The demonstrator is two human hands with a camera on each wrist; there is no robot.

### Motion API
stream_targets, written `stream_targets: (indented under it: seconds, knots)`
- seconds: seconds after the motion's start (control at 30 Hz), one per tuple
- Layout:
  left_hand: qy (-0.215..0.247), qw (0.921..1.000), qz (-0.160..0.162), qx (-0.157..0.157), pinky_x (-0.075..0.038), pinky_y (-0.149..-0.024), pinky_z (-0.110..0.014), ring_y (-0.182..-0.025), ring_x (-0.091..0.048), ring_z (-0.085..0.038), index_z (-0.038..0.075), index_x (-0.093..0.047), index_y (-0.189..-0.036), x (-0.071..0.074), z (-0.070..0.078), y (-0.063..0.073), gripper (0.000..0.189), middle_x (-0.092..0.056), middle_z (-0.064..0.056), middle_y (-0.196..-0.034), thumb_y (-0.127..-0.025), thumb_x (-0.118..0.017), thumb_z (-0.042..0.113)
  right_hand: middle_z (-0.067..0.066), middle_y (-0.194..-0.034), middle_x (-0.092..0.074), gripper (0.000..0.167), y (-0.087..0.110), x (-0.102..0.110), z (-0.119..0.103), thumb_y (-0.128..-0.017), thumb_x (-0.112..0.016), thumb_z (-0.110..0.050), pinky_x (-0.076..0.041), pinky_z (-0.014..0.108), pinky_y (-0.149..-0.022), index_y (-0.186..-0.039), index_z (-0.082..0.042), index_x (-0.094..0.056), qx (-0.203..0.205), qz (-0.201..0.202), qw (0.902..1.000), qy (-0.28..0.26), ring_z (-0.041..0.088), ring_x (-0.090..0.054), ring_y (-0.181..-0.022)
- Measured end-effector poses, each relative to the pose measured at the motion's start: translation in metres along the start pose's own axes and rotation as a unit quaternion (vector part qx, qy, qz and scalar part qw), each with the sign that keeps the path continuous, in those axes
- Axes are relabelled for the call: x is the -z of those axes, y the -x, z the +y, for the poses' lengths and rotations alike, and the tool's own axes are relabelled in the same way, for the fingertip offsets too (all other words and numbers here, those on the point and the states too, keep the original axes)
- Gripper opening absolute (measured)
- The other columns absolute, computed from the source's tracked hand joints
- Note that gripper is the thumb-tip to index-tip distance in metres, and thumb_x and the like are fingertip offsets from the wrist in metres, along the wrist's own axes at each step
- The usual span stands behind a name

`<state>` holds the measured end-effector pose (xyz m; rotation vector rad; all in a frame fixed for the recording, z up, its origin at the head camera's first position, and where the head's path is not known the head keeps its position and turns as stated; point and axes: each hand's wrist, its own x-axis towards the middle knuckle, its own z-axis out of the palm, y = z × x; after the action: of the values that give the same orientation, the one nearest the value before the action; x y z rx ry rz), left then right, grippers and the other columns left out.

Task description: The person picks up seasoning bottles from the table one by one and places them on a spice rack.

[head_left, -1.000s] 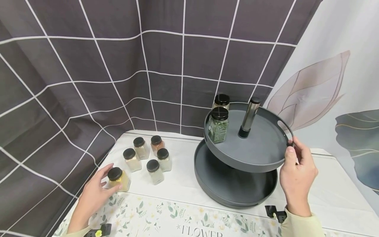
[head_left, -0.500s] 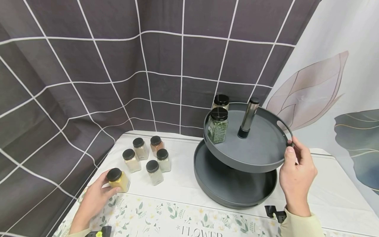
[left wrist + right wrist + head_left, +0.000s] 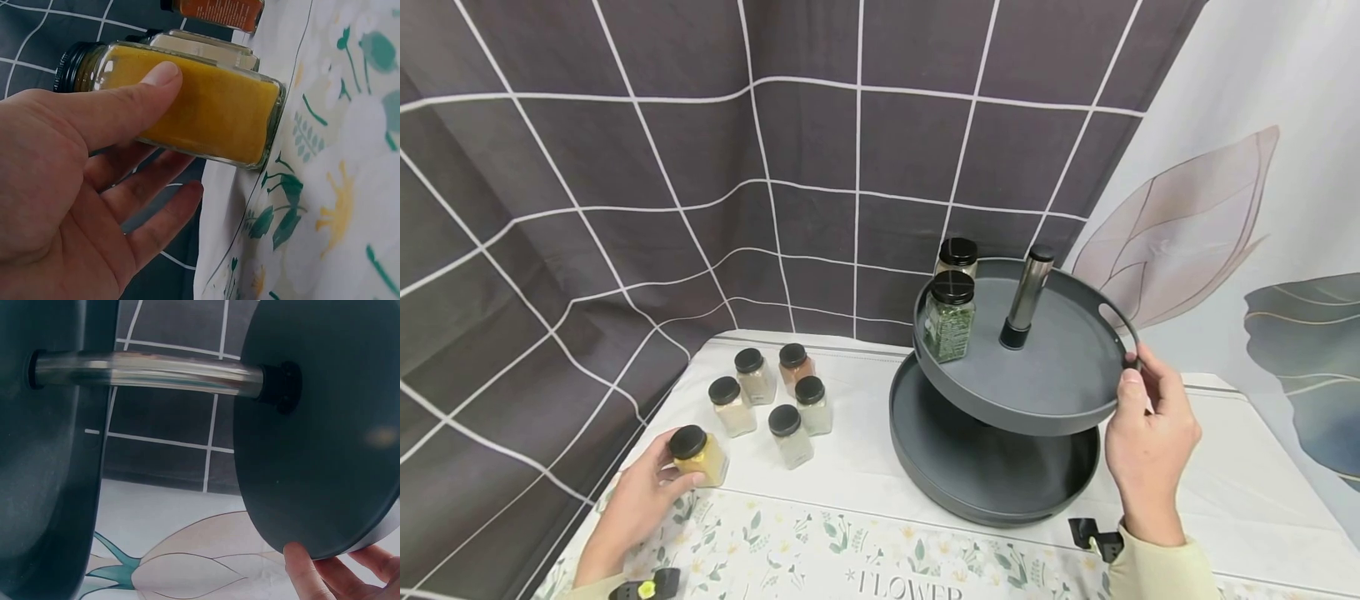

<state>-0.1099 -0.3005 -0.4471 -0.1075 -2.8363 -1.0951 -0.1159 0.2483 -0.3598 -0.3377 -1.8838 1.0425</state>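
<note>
My left hand [image 3: 638, 507] holds a square glass spice jar of yellow powder [image 3: 706, 468] with a black lid, at the table's left. In the left wrist view the thumb lies across the jar [image 3: 206, 106], with the other fingers behind it. At the right, my right hand [image 3: 1152, 446] grips the handle rim of the upper tray [image 3: 1060, 375] of a dark grey two-tier rack. A jar of green dried herbs [image 3: 950, 321] and another black-lidded jar [image 3: 957, 254] stand on that tray's left side. The right wrist view shows the tray's underside [image 3: 319, 462] above the fingertips.
Several black-lidded spice jars [image 3: 793, 446] stand beyond the left hand. The lower tray [image 3: 992, 475] sits on the table under the upper one, joined by a metal post [image 3: 169, 370]. A grey grid-patterned curtain [image 3: 812, 167] hangs behind the table.
The left hand's fingers have closed in around the yellow spice jar. The right hand stays on the tray's handle.
</note>
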Motion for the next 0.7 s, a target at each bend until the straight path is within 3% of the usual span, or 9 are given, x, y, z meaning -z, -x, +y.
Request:
stream_targets:
  seconds: [0.33, 0.7]
  knots:
    - [0.01, 0.9999, -0.009, 0.0, -0.056, -0.084, -0.056, -0.104, -0.067, -0.044, 0.001, -0.044, -0.142, 0.0031, 0.0002, -0.0026, 0.068, -0.06, -0.031, -0.129, -0.086, -0.079, 0.018, 0.002, -0.118, -0.071, 0.035, -0.0004, 0.0005, -0.0006, -0.101, -0.053, -0.02, -0.046, 0.007, -0.08, -0.133, -0.018, -0.067, -0.001, -0.002, 1.0, -0.002, -0.009, -0.058, -0.105]
    - [-0.01, 0.9998, 0.006, -0.018, -0.055, -0.084, -0.055, -0.104, -0.067, -0.043, 0.0, -0.047, -0.138, 0.0053, -0.001, -0.0014, 0.067, -0.063, -0.029, -0.126, -0.084, -0.082, 0.018, -0.001, -0.117, -0.071, 0.034, 0.0001, 0.0006, -0.0027, -0.102, -0.054, -0.022, -0.045, 0.007, -0.078, -0.133, -0.017, -0.067, 0.003, -0.004, 1.0, -0.005, -0.008, -0.058, -0.106]
